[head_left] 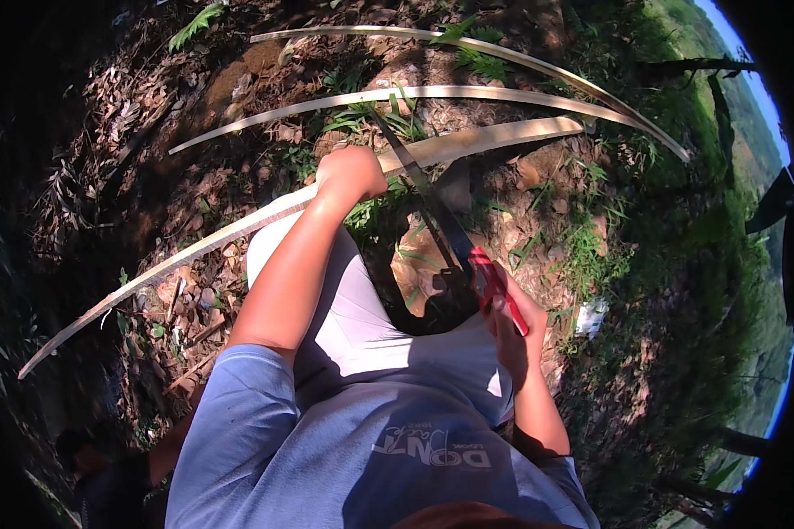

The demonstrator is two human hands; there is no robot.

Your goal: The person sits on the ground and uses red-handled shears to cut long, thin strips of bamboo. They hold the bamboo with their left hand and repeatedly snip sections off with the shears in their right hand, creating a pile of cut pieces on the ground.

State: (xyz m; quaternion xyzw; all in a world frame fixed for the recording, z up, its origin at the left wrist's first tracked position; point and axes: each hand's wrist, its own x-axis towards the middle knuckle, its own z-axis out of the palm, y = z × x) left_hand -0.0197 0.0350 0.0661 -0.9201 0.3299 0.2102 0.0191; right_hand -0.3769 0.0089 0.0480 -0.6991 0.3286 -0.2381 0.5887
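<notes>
Presumably springy, the long pale wooden strip [468, 143] suited our left fist [351, 174] midway, right hand [515, 322] curling fingers round a red blade handle [484, 274]

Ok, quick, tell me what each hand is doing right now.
Left hand: closed, holding the wooden strip.
Right hand: closed, holding the saw by its red handle.

I get harsh sun bleaching pale cloth trousers [362, 339], dappled shadow over brown leaf-littered ground [123, 115], murky blurred left side, black rim.
</notes>
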